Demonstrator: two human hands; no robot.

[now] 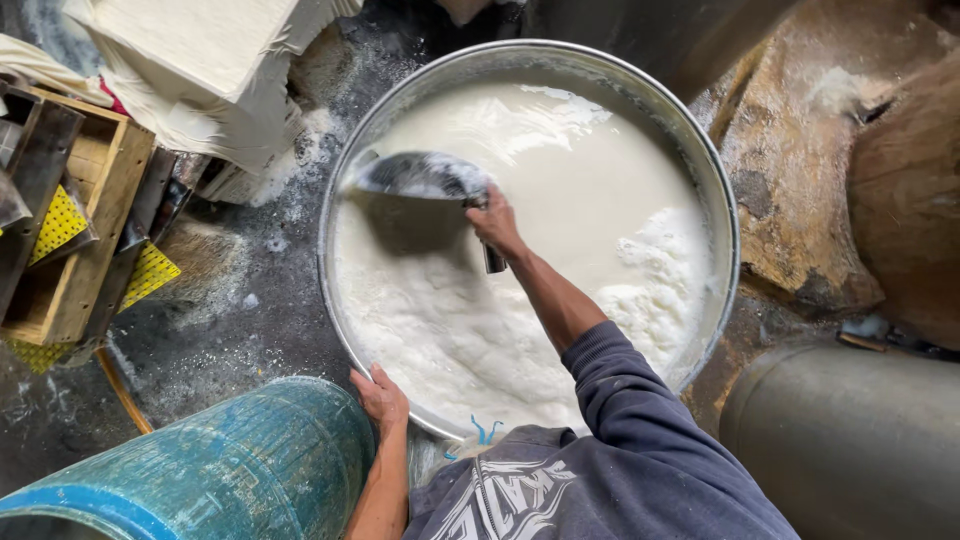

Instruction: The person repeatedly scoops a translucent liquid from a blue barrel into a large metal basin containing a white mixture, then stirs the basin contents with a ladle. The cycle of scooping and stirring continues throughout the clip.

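Below the camera, a wide metal basin (335, 215) holds white curdled liquid (560, 200). Skimming probably goes best with the scoop (420, 175) kept shallow. It lies just beyond the right hand (495, 222), closed around its handle; the left hand (380, 398) grips the near rim.

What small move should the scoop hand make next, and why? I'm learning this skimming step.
Probably lower the scoop into the white liquid and draw it toward the foam. The right hand holds it above the surface, and the left hand grips the basin rim.
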